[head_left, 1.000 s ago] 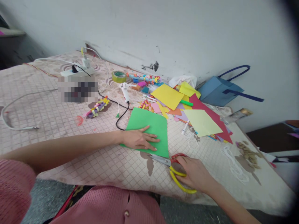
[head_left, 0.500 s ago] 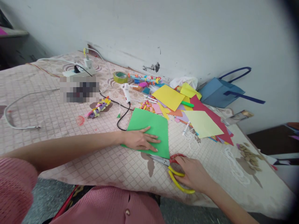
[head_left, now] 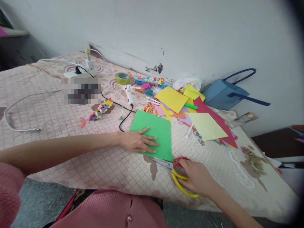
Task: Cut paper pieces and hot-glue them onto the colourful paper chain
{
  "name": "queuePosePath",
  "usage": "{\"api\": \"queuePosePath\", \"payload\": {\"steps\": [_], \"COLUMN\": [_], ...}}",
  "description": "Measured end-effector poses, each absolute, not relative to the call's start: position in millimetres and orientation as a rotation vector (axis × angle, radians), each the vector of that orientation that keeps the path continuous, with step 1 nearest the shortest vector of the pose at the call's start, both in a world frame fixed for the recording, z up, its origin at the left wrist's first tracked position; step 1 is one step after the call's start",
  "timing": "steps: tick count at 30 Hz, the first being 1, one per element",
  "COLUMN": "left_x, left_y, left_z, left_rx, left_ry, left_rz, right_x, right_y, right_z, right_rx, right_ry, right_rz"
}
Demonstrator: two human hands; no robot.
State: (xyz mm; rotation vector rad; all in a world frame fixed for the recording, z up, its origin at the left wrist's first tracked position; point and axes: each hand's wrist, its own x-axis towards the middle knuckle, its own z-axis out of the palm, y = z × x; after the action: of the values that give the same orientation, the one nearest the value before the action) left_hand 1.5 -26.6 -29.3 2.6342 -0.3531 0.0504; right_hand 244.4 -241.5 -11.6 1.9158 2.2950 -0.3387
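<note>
A green craft sheet (head_left: 154,123) lies flat on the patterned tablecloth in front of me. My left hand (head_left: 137,141) rests on its lower left part, palm down with the fingers spread. At the sheet's near edge, my right hand (head_left: 196,177) grips a pair of scissors (head_left: 168,164) with one red and one yellow handle loop. The scissors lie low over the cloth, blades pointing left along that near edge. Part of the blades is hidden by the sheet, and I cannot tell whether they touch it.
Beyond the sheet stands a white glue gun (head_left: 128,95) with a black cord. Tape (head_left: 123,78), coloured sheets (head_left: 171,99) and a blue bag (head_left: 224,95) line the wall. A decorated stick (head_left: 101,110) lies left; white string (head_left: 239,171) lies right.
My left hand has slid slightly left across the green sheet. The scissors and my right hand have barely moved.
</note>
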Motion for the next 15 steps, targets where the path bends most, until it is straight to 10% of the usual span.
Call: {"api": "queuePosePath", "payload": {"steps": [15], "left_x": [0.4], "left_y": [-25.9], "left_z": [-34.6], "left_rx": [2.686], "left_ry": [-0.355], "left_rz": [0.066], "right_x": [242.4], "right_y": [-243.1], "right_z": [-13.3], "right_rx": [1.920], "right_ry": [2.317], "right_rz": [-0.316]}}
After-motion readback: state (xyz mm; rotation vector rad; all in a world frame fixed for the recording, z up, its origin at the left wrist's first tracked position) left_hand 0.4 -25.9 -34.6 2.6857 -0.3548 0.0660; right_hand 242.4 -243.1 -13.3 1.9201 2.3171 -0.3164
